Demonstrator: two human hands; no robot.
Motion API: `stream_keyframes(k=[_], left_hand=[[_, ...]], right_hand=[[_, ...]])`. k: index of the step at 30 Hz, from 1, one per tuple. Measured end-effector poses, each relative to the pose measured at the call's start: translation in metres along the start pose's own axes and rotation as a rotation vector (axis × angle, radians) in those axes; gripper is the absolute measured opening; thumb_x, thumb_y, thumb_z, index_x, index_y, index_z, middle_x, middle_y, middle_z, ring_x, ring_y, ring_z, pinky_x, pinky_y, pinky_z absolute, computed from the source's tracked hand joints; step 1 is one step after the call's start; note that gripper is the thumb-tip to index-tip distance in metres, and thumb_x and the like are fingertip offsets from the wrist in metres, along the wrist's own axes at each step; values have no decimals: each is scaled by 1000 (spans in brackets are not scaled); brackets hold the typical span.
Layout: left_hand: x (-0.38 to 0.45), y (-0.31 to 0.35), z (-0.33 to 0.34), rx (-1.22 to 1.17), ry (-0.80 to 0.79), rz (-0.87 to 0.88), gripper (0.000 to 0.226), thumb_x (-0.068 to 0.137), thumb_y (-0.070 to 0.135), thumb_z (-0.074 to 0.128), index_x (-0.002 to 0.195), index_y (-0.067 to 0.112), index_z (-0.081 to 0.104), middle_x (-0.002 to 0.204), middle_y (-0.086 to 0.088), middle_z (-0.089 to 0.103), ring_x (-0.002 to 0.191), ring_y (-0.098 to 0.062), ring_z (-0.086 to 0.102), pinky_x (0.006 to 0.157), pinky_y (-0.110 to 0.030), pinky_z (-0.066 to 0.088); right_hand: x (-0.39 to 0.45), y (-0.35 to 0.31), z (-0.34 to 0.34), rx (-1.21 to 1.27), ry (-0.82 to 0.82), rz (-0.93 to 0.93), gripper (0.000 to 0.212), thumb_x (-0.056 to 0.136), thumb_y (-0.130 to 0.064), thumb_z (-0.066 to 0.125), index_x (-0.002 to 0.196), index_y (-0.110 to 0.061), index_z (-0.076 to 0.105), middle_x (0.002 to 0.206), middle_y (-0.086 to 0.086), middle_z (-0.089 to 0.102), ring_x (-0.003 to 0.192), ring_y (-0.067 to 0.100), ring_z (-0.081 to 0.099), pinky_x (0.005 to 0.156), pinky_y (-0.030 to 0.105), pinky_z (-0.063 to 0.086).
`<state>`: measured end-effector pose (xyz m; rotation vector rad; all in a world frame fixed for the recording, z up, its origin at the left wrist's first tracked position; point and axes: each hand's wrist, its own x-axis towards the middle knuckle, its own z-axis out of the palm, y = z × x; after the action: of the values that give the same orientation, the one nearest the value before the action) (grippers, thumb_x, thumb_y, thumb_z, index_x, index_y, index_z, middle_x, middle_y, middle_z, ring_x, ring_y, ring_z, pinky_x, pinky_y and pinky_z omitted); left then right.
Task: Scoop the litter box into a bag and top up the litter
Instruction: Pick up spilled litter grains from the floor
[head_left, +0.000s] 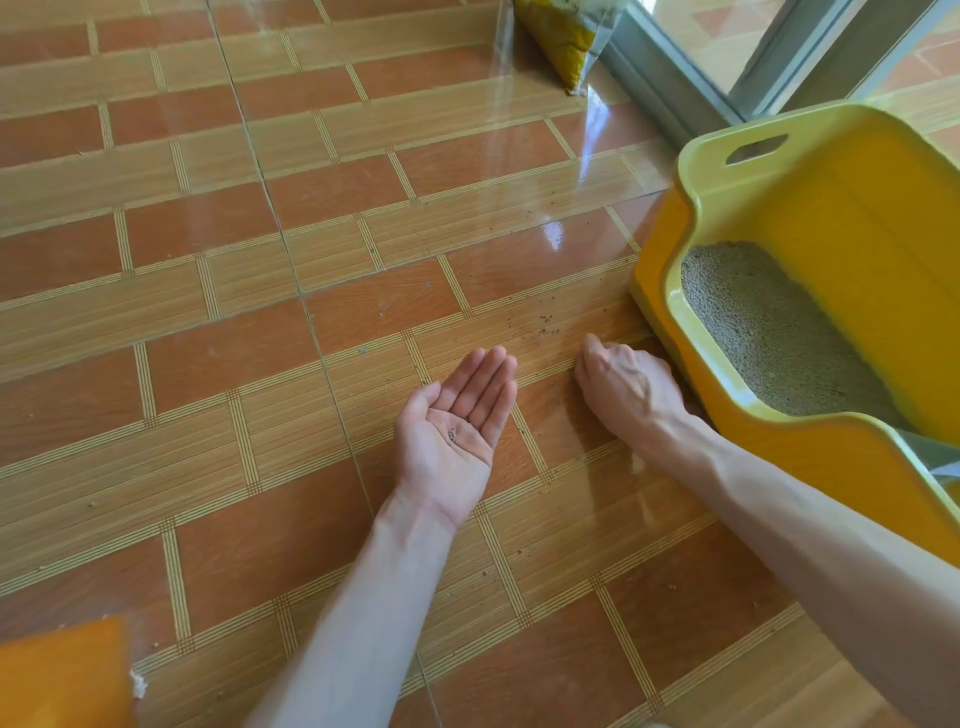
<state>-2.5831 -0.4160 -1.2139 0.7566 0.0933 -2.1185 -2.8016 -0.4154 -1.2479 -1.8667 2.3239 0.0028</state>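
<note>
A yellow litter box (691, 312) with a high back wall stands on the tiled floor at the right, holding grey-beige litter (779, 338). My left hand (452, 415) lies palm up and flat just above the floor, with a few litter grains (453, 434) in the palm. My right hand (623, 384) is knuckles up on the floor beside the box's front wall. Its fingers are curled under and hidden, so I cannot see what they hold. Stray litter grains (540, 327) are scattered on the tiles in front of both hands.
A yellow bag (566, 36) leans near the sliding glass door frame (675, 88) at the top. An orange object (62, 675) fills the bottom left corner. A grey-green piece of something (935, 457) shows behind the box at the right edge.
</note>
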Motion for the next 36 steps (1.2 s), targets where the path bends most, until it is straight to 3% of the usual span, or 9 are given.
stream_keyframes(k=[3,11,15,19,23,27,29,33,36], left_hand=[[1,-1,0,2,1,-1,48,107,22,28,122,-5,65,128,-23,69,119,-35,68,100,-40,56],[0,-1,1,7,-1,-3,48,107,23,28,122,-5,65,128,-23,69,120,-35,68,100,-40,56],[0,-1,1,12,1,-5,49,108,23,28,121,-5,66,128,-22,69,120,-35,68,101,-41,56],[0,-1,0,8,-5,-7,49,107,23,28,122,-5,65,129,-22,69,121,-35,67,103,-41,54],[0,0,1,3,-10,0,48,107,22,29,124,-5,64,129,-23,68,122,-35,67,103,-41,54],[0,2,2,-3,-11,7,48,107,22,28,125,-5,64,130,-23,68,122,-35,67,103,-42,53],[-1,3,2,-2,-10,9,48,107,22,28,125,-5,64,130,-23,68,121,-35,67,104,-42,53],[-4,4,2,4,-14,10,48,107,22,29,124,-5,64,130,-23,68,121,-35,67,103,-41,54],[-6,5,1,20,-9,11,48,107,23,29,124,-5,64,129,-23,68,121,-35,67,102,-41,54]], right_hand=[[-2,-8,-3,-64,32,-54,28,108,-31,35,88,-13,39,70,5,53,55,28,57,48,37,50],[-4,-14,0,-82,65,37,34,110,-33,31,107,-6,50,85,11,59,69,34,65,52,34,38],[-3,-14,-3,-137,71,53,33,109,-35,31,107,-8,50,70,3,48,53,24,50,48,31,36],[-5,-15,-11,-132,-20,138,11,105,-8,39,111,-7,48,62,-2,43,46,14,40,51,32,36],[-6,-20,-10,-45,-71,202,20,100,2,34,113,-7,46,60,-3,40,48,16,39,56,34,38],[-5,-22,-8,109,-102,196,10,105,-9,28,100,-8,36,69,3,47,76,29,61,72,36,47],[-2,-23,-13,95,-127,215,21,103,-4,28,110,3,46,83,15,59,80,27,61,72,34,42],[-4,-20,-10,-14,-112,179,24,96,-4,25,105,-3,47,67,8,53,59,24,52,50,28,28],[-12,-24,-8,-85,-79,159,21,95,1,33,112,-8,40,65,6,49,49,20,45,51,33,38]])
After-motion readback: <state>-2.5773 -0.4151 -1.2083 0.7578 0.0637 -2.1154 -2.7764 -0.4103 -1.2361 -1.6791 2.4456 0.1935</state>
